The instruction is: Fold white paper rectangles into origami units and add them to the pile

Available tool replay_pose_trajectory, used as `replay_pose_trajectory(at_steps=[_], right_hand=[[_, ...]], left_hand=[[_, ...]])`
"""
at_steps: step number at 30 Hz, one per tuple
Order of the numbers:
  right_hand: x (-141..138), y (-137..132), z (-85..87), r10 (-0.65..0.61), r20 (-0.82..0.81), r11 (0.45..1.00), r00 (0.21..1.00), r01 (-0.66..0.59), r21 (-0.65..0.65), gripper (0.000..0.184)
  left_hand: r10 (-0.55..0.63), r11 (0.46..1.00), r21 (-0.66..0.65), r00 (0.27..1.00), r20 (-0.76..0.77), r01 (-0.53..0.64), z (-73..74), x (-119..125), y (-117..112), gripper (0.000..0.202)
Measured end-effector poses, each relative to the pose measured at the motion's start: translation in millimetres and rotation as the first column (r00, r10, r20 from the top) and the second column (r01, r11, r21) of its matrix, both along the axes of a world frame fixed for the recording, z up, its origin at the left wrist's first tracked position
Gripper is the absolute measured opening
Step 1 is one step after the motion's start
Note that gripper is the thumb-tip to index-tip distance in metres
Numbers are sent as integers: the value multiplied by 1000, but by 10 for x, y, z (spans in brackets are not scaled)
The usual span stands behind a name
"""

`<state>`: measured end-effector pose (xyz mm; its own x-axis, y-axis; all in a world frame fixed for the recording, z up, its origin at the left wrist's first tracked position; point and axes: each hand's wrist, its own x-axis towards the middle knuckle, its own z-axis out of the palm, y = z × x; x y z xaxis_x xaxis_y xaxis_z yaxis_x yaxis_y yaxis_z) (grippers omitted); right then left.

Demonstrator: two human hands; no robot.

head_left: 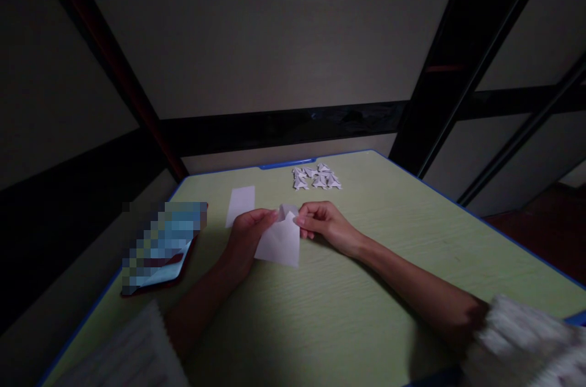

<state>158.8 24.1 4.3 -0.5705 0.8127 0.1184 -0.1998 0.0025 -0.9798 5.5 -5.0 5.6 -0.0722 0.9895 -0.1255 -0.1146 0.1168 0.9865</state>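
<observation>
Between my two hands is a white sheet of paper (278,243), its top edge partly folded into a small point. My left hand (247,231) is closed on its left side, thumb on the upper edge. With thumb and fingers together, my right hand (320,219) pinches the upper right corner. The lower part of the sheet hangs flat and unfolded just over the table. Beyond my hands, several small folded paper figures (319,180) stand grouped near the far edge. A second white paper (241,204) lies flat just beyond my left hand.
The light green table (366,289) has a blue rim and a blue handle (288,163) at its far side. A tablet or phone with a dark red edge (169,253), its screen blurred out, lies at the left. Dark-banded panels (284,39) rise behind the table.
</observation>
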Motion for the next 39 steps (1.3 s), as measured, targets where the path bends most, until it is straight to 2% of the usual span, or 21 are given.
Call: replay_pose_trajectory(at_steps=[5, 8, 10, 13, 27, 32, 39], right_hand=[[22, 13, -15, 124, -113, 981, 986, -139, -139, 11], [42, 23, -9, 192, -184, 953, 964, -228, -201, 11], [47, 27, -6, 202, -210, 939, 957, -250, -235, 13], [38, 26, -9, 165, -183, 942, 969, -210, -263, 19], [22, 11, -15, 213, -14, 968, 977, -213, -136, 17], [26, 5, -19, 237, -9, 966, 971, -237, -100, 17], [21, 10, -36, 216, -45, 967, 975, -220, -127, 24]], left_hand=[[-53, 998, -34, 999, -4, 53, 26, 12, -17, 29], [-87, 995, -57, 996, -21, 85, 52, 21, -35, 31], [-89, 994, -63, 996, -30, 87, 65, 28, -43, 31], [-135, 988, -77, 989, -53, 130, 65, 35, -45, 32], [-238, 971, -65, 964, -115, 232, 70, 39, -61, 26], [-250, 968, -68, 962, -113, 243, 81, 50, -63, 31], [-231, 972, -64, 968, -98, 225, 87, 48, -65, 28]])
